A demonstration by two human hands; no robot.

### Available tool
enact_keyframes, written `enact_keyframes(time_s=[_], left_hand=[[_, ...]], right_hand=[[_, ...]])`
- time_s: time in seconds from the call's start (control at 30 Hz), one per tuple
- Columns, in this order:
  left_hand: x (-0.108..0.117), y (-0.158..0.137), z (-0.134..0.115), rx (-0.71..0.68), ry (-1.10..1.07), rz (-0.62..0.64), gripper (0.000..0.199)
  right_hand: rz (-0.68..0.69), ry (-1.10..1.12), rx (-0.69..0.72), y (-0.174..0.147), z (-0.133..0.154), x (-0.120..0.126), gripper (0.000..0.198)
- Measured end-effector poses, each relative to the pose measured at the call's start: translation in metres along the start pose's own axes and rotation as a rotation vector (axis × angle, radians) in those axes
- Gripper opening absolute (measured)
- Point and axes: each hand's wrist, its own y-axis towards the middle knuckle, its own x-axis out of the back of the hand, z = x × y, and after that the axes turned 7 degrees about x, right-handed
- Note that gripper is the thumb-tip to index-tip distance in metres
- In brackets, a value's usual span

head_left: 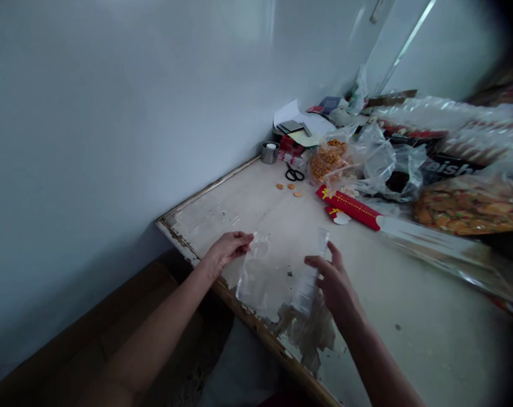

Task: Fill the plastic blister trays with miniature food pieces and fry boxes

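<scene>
My left hand [235, 244] pinches the top corner of a clear plastic bag [256, 277], which hangs flat over the near edge of the table. My right hand [330, 274] grips a narrow, clear, ridged plastic tray [306, 291] by its side, with fingers in front of and behind it. The tray is tilted, its lower end toward me. A small gap separates the bag and the tray. Both are see-through, and their exact outlines are hard to make out.
Farther back on the worn white table [248, 203] lie black-handled scissors [294, 173], several small round biscuits [291, 186] and a metal cup [270, 152]. Bagged orange snacks [330, 161], red card strips [352, 208] and a large biscuit bag [472, 206] crowd the right. A wall stands left.
</scene>
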Motion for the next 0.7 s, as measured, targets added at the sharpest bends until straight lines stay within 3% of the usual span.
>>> enact_keyframes(time_s=[0.07, 0.13, 0.2, 0.23, 0.3, 0.4, 0.53, 0.63, 0.7], left_hand=[[0.002, -0.005, -0.004, -0.062, 0.180, -0.098, 0.050], [-0.007, -0.019, 0.006, -0.243, 0.586, -0.245, 0.062], [-0.022, -0.036, 0.032, -0.447, 1.147, -0.329, 0.071], [-0.029, -0.043, 0.047, -0.505, 1.371, -0.312, 0.070], [-0.034, -0.049, 0.073, -0.556, 1.631, -0.337, 0.064], [-0.018, -0.045, 0.085, -0.582, 1.782, -0.507, 0.059], [0.002, -0.052, 0.065, -0.625, 1.877, -0.575, 0.059], [-0.016, -0.074, 0.057, -0.611, 1.846, -0.709, 0.058], [-0.036, -0.082, 0.057, -0.646, 1.795, -0.681, 0.057]], right_hand=[[-0.053, -0.012, -0.020, 0.000, -0.001, 0.028, 0.103], [-0.089, -0.034, -0.023, -0.004, -0.001, 0.049, 0.110], [-0.122, -0.069, 0.004, -0.011, -0.002, 0.060, 0.117], [-0.119, -0.081, 0.022, -0.014, -0.003, 0.061, 0.120], [-0.071, -0.095, 0.065, -0.020, -0.005, 0.057, 0.122], [0.010, -0.124, 0.127, -0.025, -0.007, 0.043, 0.119], [0.103, -0.154, 0.152, -0.028, -0.001, 0.021, 0.120], [0.168, -0.236, 0.169, -0.032, 0.006, 0.010, 0.120], [0.161, -0.327, 0.205, -0.034, 0.009, 0.008, 0.122]])
